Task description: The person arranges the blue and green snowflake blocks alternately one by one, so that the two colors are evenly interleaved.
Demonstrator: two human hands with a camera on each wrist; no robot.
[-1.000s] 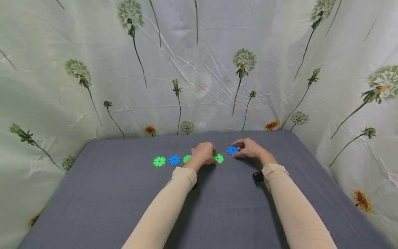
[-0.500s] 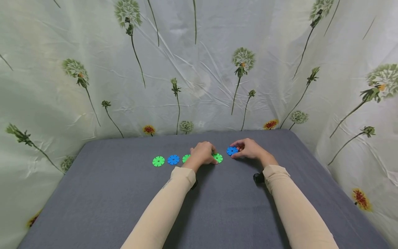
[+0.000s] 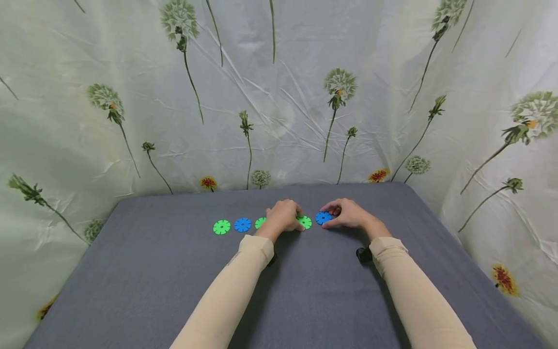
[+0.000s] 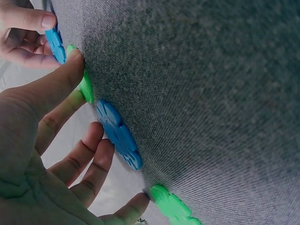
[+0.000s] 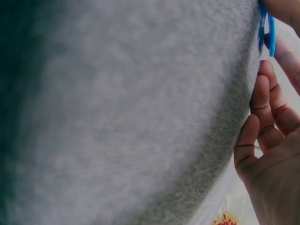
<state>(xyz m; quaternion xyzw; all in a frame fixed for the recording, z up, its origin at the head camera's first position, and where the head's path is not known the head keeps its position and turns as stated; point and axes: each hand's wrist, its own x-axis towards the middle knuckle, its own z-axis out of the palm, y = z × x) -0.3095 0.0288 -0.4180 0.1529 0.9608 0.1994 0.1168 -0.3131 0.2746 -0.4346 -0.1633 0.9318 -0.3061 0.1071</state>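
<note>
Notched interlocking discs lie in a row on the grey table. My left hand (image 3: 284, 216) pinches a green disc (image 3: 305, 222) between thumb and index finger. Under its other fingers lies a blue disc (image 4: 118, 133), hidden in the head view but plain in the left wrist view. The little finger touches or nearly touches another green disc (image 4: 173, 206). To the right, my right hand (image 3: 350, 214) holds a blue disc (image 3: 323, 217) by its edges, with thumb and index finger. This disc is just right of the pinched green one, with a narrow gap between them.
Farther left in the row are a blue disc (image 3: 242, 225) and an end green disc (image 3: 222, 227). The grey cloth-covered table (image 3: 305, 300) ends at the back against a pale curtain (image 3: 287, 97) printed with dandelions.
My right hand has brought its blue disc nearer to me, into line with the row beside the green disc. The left hand stays on the green disc.
</note>
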